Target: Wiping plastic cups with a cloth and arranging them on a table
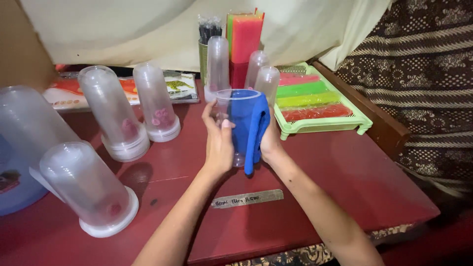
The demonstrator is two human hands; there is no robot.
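A clear plastic cup [224, 101] is held upright above the red table [345, 182] near the middle of the view. My left hand [218, 140] grips its left side, thumb against the wall. A blue cloth [249, 123] is stuffed into the cup and drapes over its right rim. My right hand [270, 140] presses that cloth against the cup's outside from the right.
Several upside-down clear plastic containers stand on white lids at left [91, 189], [116, 116], [155, 101] and behind the cup [218, 64]. A green tray [322, 125] with coloured strips sits at right. Upright coloured sheets [245, 37] and a tin of dark sticks [208, 32] stand at the back.
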